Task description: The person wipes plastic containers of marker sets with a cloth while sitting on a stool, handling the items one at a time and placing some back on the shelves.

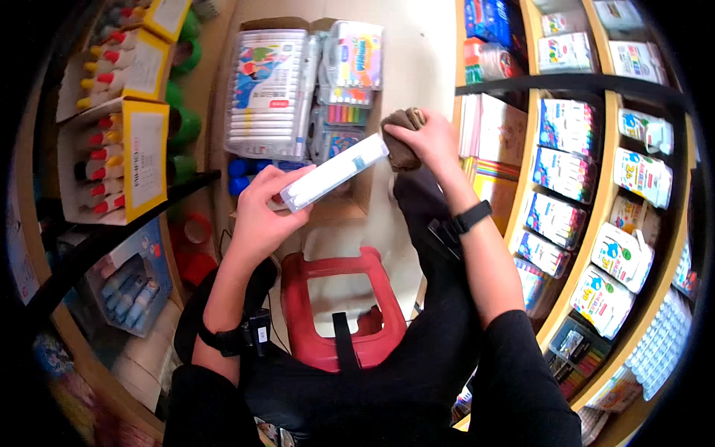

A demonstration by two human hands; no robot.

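My left hand grips one end of a white, clear-edged plastic case, which slants up to the right with a narrow side facing up. At its far end, my right hand holds a folded brown cloth against or very close to the case. Beyond both hands stands an open cardboard box. Inside it are a large clear case of markers, smaller marker cases and blue cylindrical items. What the case in my hand contains cannot be told.
A red plastic stool stands between my legs. Shelves on the right hold marker cases and paper packs. On the left shelf are yellow-edged cartons of bottles with red and yellow caps. A bin of blue bottles sits lower down.
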